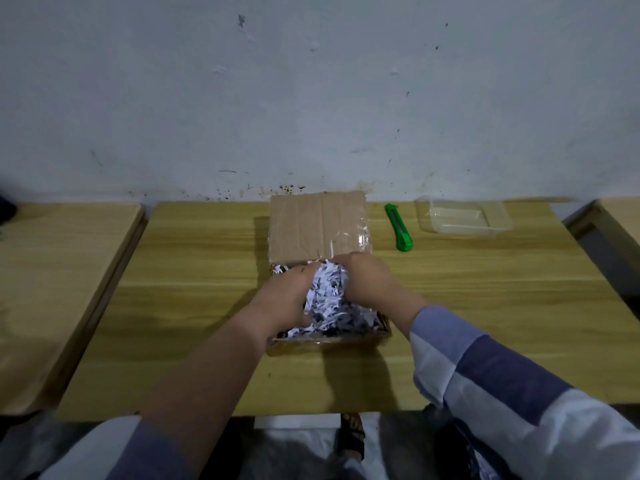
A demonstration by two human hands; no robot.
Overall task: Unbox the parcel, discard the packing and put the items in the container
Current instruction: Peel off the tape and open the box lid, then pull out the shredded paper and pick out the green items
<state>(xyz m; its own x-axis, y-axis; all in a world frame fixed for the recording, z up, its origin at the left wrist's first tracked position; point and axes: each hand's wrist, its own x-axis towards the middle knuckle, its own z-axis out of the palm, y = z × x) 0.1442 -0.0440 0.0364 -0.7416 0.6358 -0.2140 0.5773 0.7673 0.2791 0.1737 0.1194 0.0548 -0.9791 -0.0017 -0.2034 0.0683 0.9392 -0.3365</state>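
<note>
An open cardboard parcel (346, 339) sits mid-table, its far flap (317, 225) standing up toward the wall. White shredded paper packing (327, 296) fills the box. My left hand (285, 297) and my right hand (367, 284) press in from either side and clasp a heap of the shreds between them, above the box. Any items under the paper are hidden. A clear plastic container (462, 216) stands at the back right of the table.
A green utility knife (398, 228) lies between the parcel and the container. The wooden table (485, 306) backs onto a grey wall. Separate wooden tables flank it, one at the left (52, 271) and one at the right (620, 216).
</note>
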